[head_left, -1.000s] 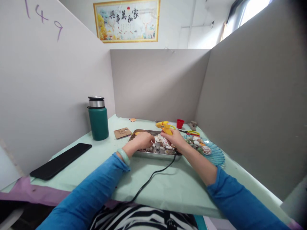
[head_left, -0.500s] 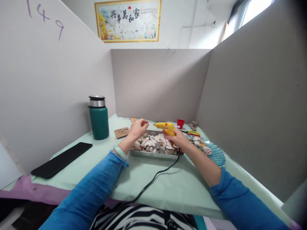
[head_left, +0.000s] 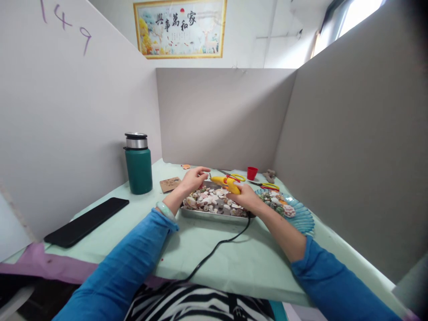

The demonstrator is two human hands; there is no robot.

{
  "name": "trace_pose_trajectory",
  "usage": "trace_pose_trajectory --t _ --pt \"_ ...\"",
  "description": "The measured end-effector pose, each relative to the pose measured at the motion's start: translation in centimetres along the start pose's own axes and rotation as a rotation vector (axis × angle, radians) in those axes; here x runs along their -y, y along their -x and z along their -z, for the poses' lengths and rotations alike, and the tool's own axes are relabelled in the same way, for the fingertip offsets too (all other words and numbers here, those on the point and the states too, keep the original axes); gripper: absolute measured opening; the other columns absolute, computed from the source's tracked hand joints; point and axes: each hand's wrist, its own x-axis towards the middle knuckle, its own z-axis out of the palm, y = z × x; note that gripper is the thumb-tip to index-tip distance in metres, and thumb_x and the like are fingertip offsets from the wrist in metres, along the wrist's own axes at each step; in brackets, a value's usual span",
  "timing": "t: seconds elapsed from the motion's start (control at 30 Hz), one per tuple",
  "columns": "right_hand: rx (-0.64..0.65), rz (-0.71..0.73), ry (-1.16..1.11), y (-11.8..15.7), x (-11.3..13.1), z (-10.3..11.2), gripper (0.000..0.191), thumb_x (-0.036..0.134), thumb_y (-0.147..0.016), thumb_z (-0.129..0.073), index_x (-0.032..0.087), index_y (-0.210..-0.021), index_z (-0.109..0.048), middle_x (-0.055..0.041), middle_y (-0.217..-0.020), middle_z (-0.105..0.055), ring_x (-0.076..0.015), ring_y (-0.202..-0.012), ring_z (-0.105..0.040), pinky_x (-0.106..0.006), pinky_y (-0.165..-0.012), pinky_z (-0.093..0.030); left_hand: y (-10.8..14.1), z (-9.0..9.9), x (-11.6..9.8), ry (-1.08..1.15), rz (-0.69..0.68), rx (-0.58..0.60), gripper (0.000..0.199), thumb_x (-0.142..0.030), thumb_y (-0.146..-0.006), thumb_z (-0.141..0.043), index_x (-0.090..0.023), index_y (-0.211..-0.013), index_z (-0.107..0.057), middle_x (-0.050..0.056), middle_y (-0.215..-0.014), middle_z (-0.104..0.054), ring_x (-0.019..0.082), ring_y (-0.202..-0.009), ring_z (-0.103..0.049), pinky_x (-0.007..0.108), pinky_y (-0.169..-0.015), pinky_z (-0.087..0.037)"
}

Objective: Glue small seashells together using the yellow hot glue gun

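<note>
Center: the left hand arches above the shell tray, its grip unclear; the right hand grips a yellow glue gun over the tray, nozzle leftward. Green tablecloth below; framed picture, upper center.

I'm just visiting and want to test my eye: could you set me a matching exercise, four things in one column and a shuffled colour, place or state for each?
1. Bottle
2. Cup
3. Glue gun
4. Tray

A. Red
B. Holding shells
C. Green body
D. In the right hand

Pairs: 1-C, 2-A, 3-D, 4-B
</note>
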Motion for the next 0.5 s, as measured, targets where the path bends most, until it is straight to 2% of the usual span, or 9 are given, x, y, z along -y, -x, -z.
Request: trace_pose_trajectory --t 0.13,0.27,0.37,0.5 --pt "0.003 0.041 0.042 0.1 0.3 -0.1 0.018 0.028 -0.066 -0.055 0.017 -0.078 -0.061 0.0037 -0.058 -0.051 -0.0121 -0.053 -0.045 -0.023 -0.051 -0.032 0.0 0.0 0.0 -0.002 0.004 -0.001 0.032 -0.025 -0.079 -0.051 -0.015 -0.108 -0.061 -0.002 -0.060 -0.057 0.008 -0.045 -0.051 0.019 -0.044 -0.039" --pt "0.003 0.038 0.073 0.2 0.5 -0.1 0.014 0.028 -0.066 -0.056 0.017 -0.074 -0.060 0.0031 -0.059 -0.051 -0.0123 -0.054 -0.045 -0.023 -0.051 -0.032 -0.1 0.0 0.6 0.083 0.041 -0.003 0.017 -0.026 -0.077 -0.057 -0.013 -0.086 -0.064 0.000 -0.061 -0.057 0.007 -0.044 -0.049 0.018 -0.043 -0.038" --pt "-0.026 0.037 0.045 0.1 0.2 -0.1 0.013 0.028 -0.067 -0.056 0.017 -0.073 -0.059 0.0036 -0.058 -0.050 -0.0118 -0.053 -0.044 -0.023 -0.050 -0.032 -0.1 0.2 0.9 0.311 0.089 0.014 0.014 -0.025 -0.075 -0.061 -0.011 -0.079 -0.062 0.002 -0.067 -0.060 0.006 -0.046 -0.050 0.019 -0.047 -0.042" --pt "-0.117 0.068 -0.011 0.1 -0.2 -0.2 0.018 0.032 -0.069 -0.057 0.018 -0.079 -0.062 0.0027 -0.058 -0.051 -0.0124 -0.054 -0.046 -0.023 -0.050 -0.033 0.0 0.6 1.0 0.643 0.192 0.038 0.014 -0.016 -0.071 -0.066 -0.010 -0.083 -0.062 0.005 -0.073 -0.063 0.007 -0.050 -0.053 0.023 -0.055 -0.049"
